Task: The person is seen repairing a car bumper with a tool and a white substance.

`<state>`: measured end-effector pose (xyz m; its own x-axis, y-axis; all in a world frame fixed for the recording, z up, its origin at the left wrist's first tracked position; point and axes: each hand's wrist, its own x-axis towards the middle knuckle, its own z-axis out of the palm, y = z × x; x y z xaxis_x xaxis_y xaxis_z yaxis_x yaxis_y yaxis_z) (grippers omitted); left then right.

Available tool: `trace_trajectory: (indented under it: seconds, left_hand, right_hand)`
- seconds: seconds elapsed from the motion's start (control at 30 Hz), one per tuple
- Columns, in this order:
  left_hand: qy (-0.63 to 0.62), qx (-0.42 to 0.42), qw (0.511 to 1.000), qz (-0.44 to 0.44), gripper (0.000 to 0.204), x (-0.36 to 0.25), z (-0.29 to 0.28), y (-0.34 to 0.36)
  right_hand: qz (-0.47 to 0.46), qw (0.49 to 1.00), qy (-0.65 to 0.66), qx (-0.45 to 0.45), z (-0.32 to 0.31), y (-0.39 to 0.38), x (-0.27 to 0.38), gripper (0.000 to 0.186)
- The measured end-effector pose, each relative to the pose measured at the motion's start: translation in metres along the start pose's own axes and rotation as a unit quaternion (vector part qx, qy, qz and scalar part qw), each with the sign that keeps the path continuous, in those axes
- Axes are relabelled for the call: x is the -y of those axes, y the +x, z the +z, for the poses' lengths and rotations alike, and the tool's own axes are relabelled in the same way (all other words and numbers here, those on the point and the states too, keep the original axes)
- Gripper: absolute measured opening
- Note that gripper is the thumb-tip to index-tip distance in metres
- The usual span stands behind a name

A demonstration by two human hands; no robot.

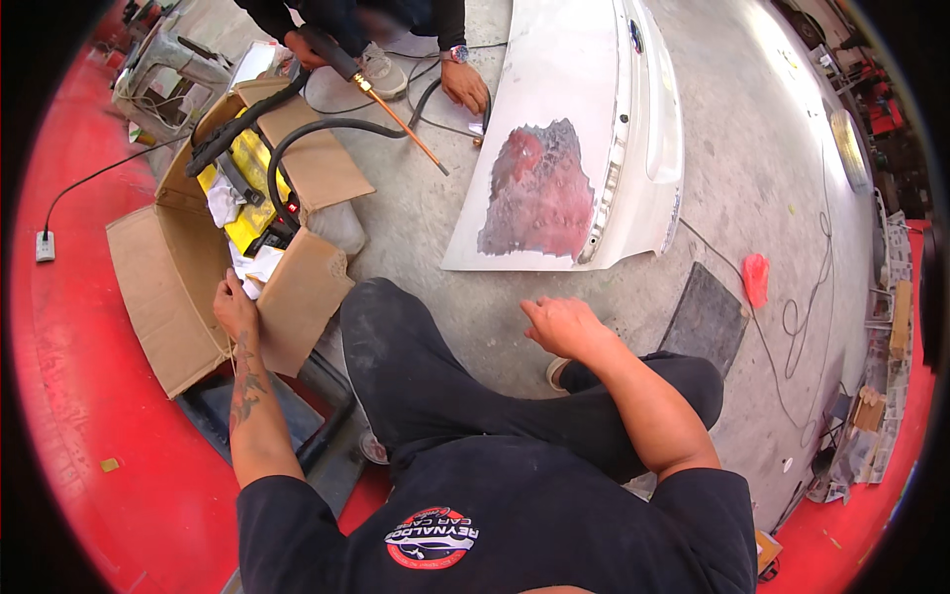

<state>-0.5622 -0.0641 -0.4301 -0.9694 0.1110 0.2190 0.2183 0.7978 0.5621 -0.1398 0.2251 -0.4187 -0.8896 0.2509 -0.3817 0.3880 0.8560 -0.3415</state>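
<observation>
My left hand is at the near side of an opened cardboard box, fingers curled at its edge beside some white paper. Inside the box lies a yellow and black machine with thick black cables. My right hand hovers over the floor near my knee, fingers loosely curled in, nothing visible in it. Just beyond lies a white car trunk lid with a bare, rough grey and red patch. Across from me, a person's hand grips a black-handled tool with a copper rod.
That person's other hand touches a cable near the lid. A dark mat and red cloth lie at right, with thin cables on the concrete. A plastic stool and power outlet are at left.
</observation>
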Motion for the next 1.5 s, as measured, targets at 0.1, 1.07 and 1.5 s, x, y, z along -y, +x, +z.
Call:
trace_trajectory:
  seconds: [0.1,1.07,1.5]
  left_hand:
    - [0.005,-0.008,1.0,0.0,0.048,-0.009,0.0,-0.005]
    - [-0.008,-0.013,1.0,0.002,0.049,0.003,0.005,-0.001]
    - [0.002,-0.008,1.0,-0.006,0.048,0.0,0.004,-0.002]
  right_hand:
    - [-0.008,1.0,-0.003,-0.003,0.003,0.0,-0.002,0.028]
    - [0.002,1.0,0.017,0.014,0.001,0.0,-0.001,0.029]
    - [0.013,0.999,0.015,0.029,0.0,0.002,0.0,0.028]
